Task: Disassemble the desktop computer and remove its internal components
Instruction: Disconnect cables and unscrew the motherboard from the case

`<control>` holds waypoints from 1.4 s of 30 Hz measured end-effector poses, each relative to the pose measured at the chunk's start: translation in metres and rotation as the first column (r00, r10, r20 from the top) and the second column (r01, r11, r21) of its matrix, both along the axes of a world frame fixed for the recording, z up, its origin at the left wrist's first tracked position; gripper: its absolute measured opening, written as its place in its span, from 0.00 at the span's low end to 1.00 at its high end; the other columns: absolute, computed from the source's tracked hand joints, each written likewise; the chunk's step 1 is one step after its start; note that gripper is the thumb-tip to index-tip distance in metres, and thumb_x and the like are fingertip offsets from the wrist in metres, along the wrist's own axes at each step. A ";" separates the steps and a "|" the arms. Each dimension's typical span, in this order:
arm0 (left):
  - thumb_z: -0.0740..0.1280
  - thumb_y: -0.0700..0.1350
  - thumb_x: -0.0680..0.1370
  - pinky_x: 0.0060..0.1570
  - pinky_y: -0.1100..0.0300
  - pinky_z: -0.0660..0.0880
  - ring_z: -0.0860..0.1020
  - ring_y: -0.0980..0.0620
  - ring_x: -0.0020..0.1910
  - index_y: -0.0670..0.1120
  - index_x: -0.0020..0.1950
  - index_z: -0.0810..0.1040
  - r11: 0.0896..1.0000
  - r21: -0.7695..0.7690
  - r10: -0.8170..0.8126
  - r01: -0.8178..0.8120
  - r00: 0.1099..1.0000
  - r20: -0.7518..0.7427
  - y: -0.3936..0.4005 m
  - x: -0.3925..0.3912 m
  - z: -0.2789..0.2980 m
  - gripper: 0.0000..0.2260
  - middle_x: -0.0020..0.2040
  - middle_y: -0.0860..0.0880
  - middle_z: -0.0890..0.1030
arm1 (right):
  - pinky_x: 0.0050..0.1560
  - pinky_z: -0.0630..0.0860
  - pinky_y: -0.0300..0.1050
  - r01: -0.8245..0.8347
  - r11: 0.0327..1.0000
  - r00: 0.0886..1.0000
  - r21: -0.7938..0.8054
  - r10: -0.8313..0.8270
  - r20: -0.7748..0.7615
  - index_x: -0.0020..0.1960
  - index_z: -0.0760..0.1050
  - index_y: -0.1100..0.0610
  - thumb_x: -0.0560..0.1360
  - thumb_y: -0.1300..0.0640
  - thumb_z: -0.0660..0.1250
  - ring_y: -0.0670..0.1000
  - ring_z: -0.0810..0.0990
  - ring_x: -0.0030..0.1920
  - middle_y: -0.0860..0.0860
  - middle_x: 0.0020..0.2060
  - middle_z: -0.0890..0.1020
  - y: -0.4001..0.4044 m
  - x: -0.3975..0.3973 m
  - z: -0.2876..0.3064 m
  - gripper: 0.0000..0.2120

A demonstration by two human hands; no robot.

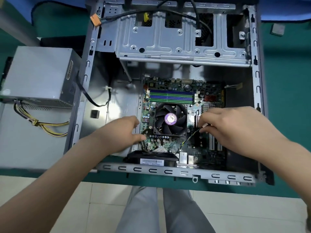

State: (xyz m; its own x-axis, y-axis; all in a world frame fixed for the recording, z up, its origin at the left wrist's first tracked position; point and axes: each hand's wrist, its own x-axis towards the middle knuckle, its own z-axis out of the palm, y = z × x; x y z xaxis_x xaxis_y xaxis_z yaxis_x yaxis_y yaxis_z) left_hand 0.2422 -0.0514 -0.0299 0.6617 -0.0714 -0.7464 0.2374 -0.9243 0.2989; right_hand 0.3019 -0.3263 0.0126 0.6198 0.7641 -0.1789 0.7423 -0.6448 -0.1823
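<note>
The open computer case (171,91) lies on its side on the green table (286,115), its far edge cut off by the frame. The motherboard (176,132) sits inside with the CPU fan (170,121) at its centre. The right hand (235,130) pinches the fan cable (191,137) at its white connector; the fingertips are partly hidden. The left hand (121,133) rests, fingers loosely extended, at the board's left edge, holding nothing. The power supply (40,76) stands outside, left of the case.

Free room: bare case floor (117,98) lay open at centre left of the frame.
Obstacles: drive cage (181,37) spanned the top; CPU fan (170,119) stood centre; rear fan (151,159) blocked the lower edge; loose black cable (94,102) crossed the bare floor.
</note>
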 end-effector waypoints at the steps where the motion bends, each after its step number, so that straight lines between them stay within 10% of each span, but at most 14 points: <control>1: 0.65 0.57 0.76 0.60 0.60 0.68 0.73 0.51 0.62 0.48 0.71 0.67 1.000 -0.031 0.005 -0.006 0.999 -0.042 -0.003 0.001 -0.001 0.26 0.68 0.49 0.73 | 0.24 0.68 0.40 -0.006 1.000 1.000 -0.006 0.006 0.003 0.43 0.77 0.49 0.73 0.48 0.63 0.53 0.79 0.30 0.43 0.37 0.81 -0.001 0.000 -0.001 0.06; 10: 0.70 0.51 0.75 0.53 0.61 0.67 0.71 0.52 0.54 0.50 0.56 0.79 0.996 -0.088 -0.011 0.014 0.999 0.034 -0.004 0.011 -0.009 0.12 0.54 0.50 0.73 | 0.23 0.72 0.43 -0.004 0.998 0.999 -0.055 0.007 0.050 0.43 0.75 0.50 0.74 0.50 0.66 0.54 0.79 0.31 0.45 0.36 0.78 -0.001 0.000 -0.007 0.04; 17: 0.72 0.47 0.74 0.37 0.60 0.67 0.71 0.55 0.35 0.50 0.36 0.68 0.978 -0.201 0.062 -0.052 0.997 0.045 -0.002 0.008 -0.009 0.13 0.36 0.52 0.76 | 0.29 0.76 0.47 0.000 0.999 1.000 -0.039 0.000 -0.002 0.56 0.77 0.47 0.74 0.44 0.62 0.51 0.75 0.48 0.47 0.45 0.76 0.004 0.001 -0.007 0.13; 22: 0.73 0.42 0.73 0.26 0.72 0.63 0.70 0.64 0.25 0.48 0.33 0.69 0.967 -0.238 0.093 -0.092 0.996 -0.006 0.001 0.006 -0.006 0.15 0.25 0.57 0.74 | 0.47 0.72 0.46 -0.157 0.987 0.979 0.046 0.162 -0.126 0.65 0.71 0.49 0.72 0.43 0.65 0.51 0.68 0.52 0.49 0.51 0.73 0.040 0.002 -0.009 0.23; 37: 0.65 0.45 0.76 0.48 0.52 0.76 0.76 0.49 0.45 0.53 0.43 0.72 0.995 -0.025 0.096 -0.094 0.992 0.082 -0.005 0.007 0.004 0.04 0.42 0.53 0.78 | 0.58 0.70 0.57 -0.539 0.842 0.842 0.021 0.539 -0.001 0.52 0.80 0.51 0.69 0.60 0.69 0.62 0.71 0.56 0.57 0.55 0.75 0.096 0.003 -0.038 0.13; 42: 0.66 0.42 0.76 0.53 0.51 0.76 0.78 0.48 0.50 0.49 0.43 0.75 0.989 0.018 0.145 -0.145 0.989 0.007 -0.006 0.009 0.006 0.03 0.46 0.50 0.81 | 0.71 0.53 0.60 -0.581 0.800 0.814 -0.152 0.575 -0.085 0.53 0.80 0.46 0.71 0.55 0.67 0.60 0.68 0.60 0.53 0.51 0.74 0.109 0.001 -0.038 0.12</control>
